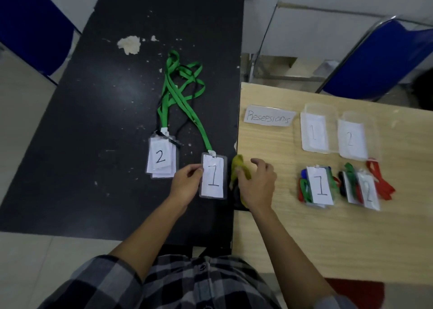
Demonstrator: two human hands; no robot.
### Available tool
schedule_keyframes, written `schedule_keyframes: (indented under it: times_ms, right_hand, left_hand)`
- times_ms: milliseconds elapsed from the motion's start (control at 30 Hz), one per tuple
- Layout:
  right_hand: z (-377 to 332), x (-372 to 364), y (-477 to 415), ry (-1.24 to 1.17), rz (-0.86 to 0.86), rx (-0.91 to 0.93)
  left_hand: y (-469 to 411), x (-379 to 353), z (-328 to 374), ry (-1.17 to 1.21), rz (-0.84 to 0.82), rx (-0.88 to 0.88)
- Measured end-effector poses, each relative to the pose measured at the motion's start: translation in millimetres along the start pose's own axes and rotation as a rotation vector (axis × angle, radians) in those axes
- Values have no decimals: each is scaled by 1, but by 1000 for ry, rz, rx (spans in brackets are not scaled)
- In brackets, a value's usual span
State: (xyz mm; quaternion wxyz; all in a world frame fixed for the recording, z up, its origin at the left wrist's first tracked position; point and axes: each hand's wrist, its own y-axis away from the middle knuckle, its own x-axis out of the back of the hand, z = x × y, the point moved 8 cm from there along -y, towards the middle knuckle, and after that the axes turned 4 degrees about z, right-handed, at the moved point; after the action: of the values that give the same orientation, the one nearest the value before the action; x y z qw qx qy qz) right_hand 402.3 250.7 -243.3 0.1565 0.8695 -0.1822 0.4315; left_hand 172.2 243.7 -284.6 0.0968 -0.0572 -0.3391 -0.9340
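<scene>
A badge holder marked "1" (213,176) lies near the right edge of the black table (98,111), with a green lanyard (181,90) clipped to its top. My left hand (186,184) pinches the badge's left edge. My right hand (256,183) grips a yellow-green bundle (238,165) at the seam between the two tables. A small stack of badges marked "2" (162,157) lies left of the "1" badge, with green lanyards attached.
On the wooden table (304,238) lie a paper label reading "Resepsionis" (268,118), two clear trays marked "1" (315,130) and "2" (353,137), and two badge piles (319,186) (365,190) with rolled lanyards. Blue chairs (384,58) stand behind.
</scene>
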Motion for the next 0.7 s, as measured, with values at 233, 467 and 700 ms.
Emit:
schedule_keyframes:
  times_ms: [233,467,700]
  right_hand:
    - [-1,-43,4,186,-277,160]
    - [45,3,-12,-262,-246,-55]
    - [46,9,-7,49,-384,321]
  left_hand:
    - [-1,2,-27,-37,87,44]
    - [1,-30,-37,-57,49,40]
    - [-1,-65,-46,-176,7,21]
